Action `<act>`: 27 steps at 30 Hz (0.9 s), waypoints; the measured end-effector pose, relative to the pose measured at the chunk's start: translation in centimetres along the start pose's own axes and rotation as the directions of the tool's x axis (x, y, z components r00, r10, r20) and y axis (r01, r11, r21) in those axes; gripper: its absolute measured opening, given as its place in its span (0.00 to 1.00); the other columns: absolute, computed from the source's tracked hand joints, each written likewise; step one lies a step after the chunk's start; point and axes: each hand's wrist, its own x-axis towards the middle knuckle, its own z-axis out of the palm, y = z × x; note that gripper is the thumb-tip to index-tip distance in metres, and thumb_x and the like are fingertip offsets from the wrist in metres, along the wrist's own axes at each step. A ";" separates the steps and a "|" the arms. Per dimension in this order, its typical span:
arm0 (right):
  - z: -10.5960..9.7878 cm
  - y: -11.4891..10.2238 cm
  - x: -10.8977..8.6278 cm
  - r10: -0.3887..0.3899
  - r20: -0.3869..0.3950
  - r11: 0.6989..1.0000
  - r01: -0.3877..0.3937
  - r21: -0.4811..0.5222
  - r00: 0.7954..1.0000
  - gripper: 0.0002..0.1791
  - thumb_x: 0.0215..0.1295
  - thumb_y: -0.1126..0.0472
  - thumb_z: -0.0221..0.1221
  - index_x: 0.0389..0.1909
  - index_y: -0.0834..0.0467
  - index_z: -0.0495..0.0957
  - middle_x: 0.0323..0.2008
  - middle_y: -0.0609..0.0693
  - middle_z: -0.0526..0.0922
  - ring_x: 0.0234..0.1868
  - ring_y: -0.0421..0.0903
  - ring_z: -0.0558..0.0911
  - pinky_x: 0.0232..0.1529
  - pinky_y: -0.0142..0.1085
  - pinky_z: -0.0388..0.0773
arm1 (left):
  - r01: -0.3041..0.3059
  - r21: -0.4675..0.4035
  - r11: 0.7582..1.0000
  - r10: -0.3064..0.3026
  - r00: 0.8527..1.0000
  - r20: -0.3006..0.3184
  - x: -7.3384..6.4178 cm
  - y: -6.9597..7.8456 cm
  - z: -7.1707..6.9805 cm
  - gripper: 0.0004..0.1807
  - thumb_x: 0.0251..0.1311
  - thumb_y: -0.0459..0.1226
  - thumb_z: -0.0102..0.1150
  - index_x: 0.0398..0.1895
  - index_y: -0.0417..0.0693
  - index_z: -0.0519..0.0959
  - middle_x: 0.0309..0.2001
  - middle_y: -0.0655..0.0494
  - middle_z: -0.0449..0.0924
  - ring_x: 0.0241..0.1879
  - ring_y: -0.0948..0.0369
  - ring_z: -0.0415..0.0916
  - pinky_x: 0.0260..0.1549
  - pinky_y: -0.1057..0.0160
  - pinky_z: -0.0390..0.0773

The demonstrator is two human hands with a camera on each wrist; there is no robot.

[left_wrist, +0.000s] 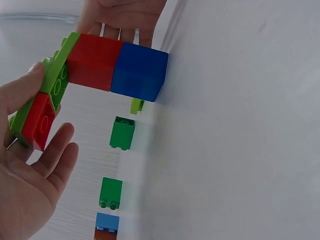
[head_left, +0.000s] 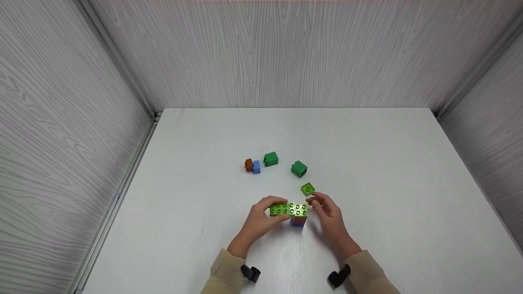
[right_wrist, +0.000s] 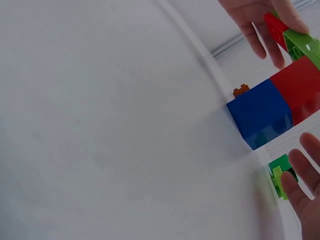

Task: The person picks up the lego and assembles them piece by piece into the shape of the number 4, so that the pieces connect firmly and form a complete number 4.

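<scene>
In the head view my left hand (head_left: 258,216) pinches the left part of a lime green toy brick piece (head_left: 279,209) between thumb and fingers. The lime pieces form a studded row across the top of a small build. Under its right end stand a big red brick (left_wrist: 94,62) and, at the bottom, a dark blue brick (left_wrist: 137,72). A smaller red brick (left_wrist: 40,120) hangs below the left end, beside my left palm. My right hand (head_left: 330,214) is just right of the build, fingers loosely bent and holding nothing.
Beyond my right fingertips lies a small lime green square piece (head_left: 307,189). Farther back are a green brick (head_left: 299,169), another green brick (head_left: 271,159), a light blue brick (head_left: 256,167) and a brown brick (head_left: 249,165) against it. Grey wood-grain panels (head_left: 261,53) enclose the white table (head_left: 388,171).
</scene>
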 end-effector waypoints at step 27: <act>0.7 1.8 5.2 0.236 -0.122 0.799 -0.264 -0.540 0.964 0.31 0.55 0.56 0.65 0.56 0.67 0.68 0.58 0.64 0.64 0.60 0.59 0.60 0.61 0.50 0.60 | -0.104 0.018 0.994 0.104 0.995 0.007 0.0 -0.2 0.1 0.21 0.53 0.46 0.65 0.51 0.53 0.78 0.49 0.64 0.76 0.50 0.65 0.71 0.50 0.65 0.72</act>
